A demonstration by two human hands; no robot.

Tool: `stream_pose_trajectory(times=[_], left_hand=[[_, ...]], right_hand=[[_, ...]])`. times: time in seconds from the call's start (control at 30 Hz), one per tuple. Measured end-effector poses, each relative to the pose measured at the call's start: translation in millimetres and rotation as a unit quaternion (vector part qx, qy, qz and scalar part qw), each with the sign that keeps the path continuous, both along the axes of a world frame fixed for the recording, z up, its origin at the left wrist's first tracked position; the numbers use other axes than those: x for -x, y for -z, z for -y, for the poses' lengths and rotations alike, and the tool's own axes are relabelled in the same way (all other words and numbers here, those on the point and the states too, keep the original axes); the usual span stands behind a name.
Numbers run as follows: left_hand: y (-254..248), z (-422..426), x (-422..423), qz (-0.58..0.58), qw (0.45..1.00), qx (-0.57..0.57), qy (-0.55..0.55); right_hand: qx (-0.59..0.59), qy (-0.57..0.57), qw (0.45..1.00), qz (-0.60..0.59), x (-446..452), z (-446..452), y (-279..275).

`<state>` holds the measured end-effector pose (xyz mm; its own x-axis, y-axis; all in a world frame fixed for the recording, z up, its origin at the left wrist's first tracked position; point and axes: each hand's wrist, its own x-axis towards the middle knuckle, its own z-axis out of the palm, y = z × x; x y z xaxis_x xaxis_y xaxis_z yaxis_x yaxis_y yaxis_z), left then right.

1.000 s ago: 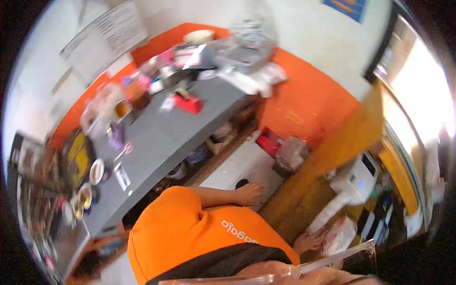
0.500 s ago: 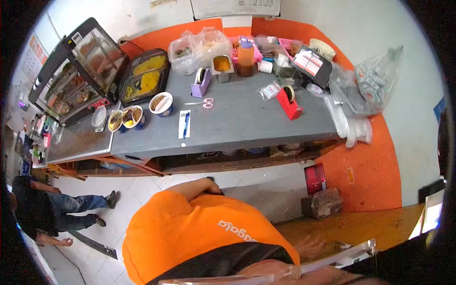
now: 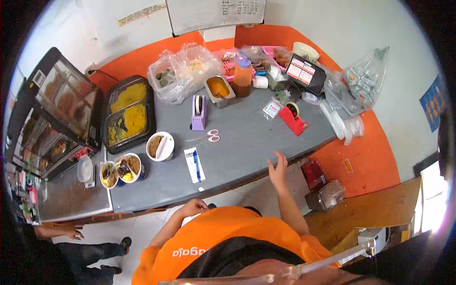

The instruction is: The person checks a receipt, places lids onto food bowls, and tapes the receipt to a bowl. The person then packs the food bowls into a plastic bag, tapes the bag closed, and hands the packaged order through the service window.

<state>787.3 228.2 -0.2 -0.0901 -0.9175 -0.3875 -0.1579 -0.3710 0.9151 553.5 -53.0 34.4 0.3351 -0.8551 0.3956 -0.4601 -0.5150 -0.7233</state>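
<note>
My left hand (image 3: 194,207) is low in front of my orange shirt, near the table's front edge, with its fingers curled; whether anything is inside them is hidden. My right hand (image 3: 279,167) is raised by the table's front edge, fingers spread and holding nothing. Between the hands, on the grey table (image 3: 237,154), a blue pen (image 3: 196,166) lies on a white paper slip (image 3: 192,157). Pink-handled scissors (image 3: 213,136) lie behind it. A red tape dispenser (image 3: 293,119) stands beyond my right hand. A bowl of food (image 3: 160,146) sits to the left.
Two more food bowls (image 3: 129,167) and a black tray of yellow food (image 3: 128,114) stand at the left, beside a glass display case (image 3: 57,104). A purple tape dispenser (image 3: 199,113), metal container (image 3: 220,91) and orange bottle (image 3: 242,78) are farther back. Another person's hand (image 3: 75,233) shows lower left.
My view has turned and come closer to the table. My right hand has come up beside the table edge, and my left hand now shows more fully. The other person appears farther left and lower.
</note>
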Motion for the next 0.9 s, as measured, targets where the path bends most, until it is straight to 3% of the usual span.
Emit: stream_pose_trajectory(times=[0.07,0.17,0.27,0.33,0.4,0.43,0.47,0.5,0.53,0.57,0.6,0.63,0.7,0.73,0.77,0.83,0.87,0.9], left_hand=[[-7,1,-5,-0.037,0.999,-0.005,-0.032],[-16,11,-12,0.004,0.995,0.073,-0.067],[-46,20,-8,-0.029,0.973,0.05,-0.222],[-45,20,-4,0.005,0.966,0.087,-0.244],[-59,19,5,-0.078,0.916,0.028,-0.393],[-55,18,7,-0.072,0.913,0.018,-0.401],[-53,17,7,-0.066,0.91,0.004,-0.409],[-56,21,9,-0.095,0.896,-0.012,-0.433],[-58,25,11,-0.094,0.892,-0.019,-0.442],[-61,30,12,-0.096,0.888,-0.021,-0.449],[-65,38,12,-0.1,0.885,-0.019,-0.455],[-71,46,10,-0.098,0.888,-0.005,-0.448],[-81,58,5,-0.096,0.892,0.003,-0.442],[-86,65,2,-0.09,0.898,0.014,-0.43],[-93,70,0,-0.066,0.906,0.045,-0.415],[-115,85,-9,0.034,0.923,0.124,-0.363],[-133,95,-12,0.11,0.925,0.169,-0.323],[-151,104,-13,0.179,0.917,0.205,-0.291]], right_hand=[[-0.024,-0.028,0.999,0.006,-30,54,11],[-0.146,-0.073,0.982,0.093,-84,150,7],[-0.29,-0.046,0.932,0.211,-150,230,-21],[-0.277,-0.027,0.945,0.171,-182,280,-18],[-0.296,0.01,0.947,0.12,-209,357,29],[-0.246,0.084,0.963,0.075,-220,363,28],[-0.139,0.082,0.985,0.062,-231,430,107],[-0.148,0.085,0.982,0.088,-232,428,103],[-0.061,0.076,0.991,0.089,-224,406,78],[-0.111,0.082,0.985,0.1,-219,394,65],[-0.042,0.135,0.989,0.047,-215,396,75],[-0.061,0.098,0.991,0.068,-204,378,58],[-0.04,0.063,0.978,0.196,-182,313,-1],[-0.065,0.057,0.983,0.163,-165,277,-36],[-0.094,0.053,0.986,0.126,-150,244,-58],[-0.125,-0.042,0.953,0.271,-145,182,-69],[-0.067,-0.057,0.979,0.184,-145,146,-92],[-0.107,-0.118,0.976,0.148,-147,115,-112]])
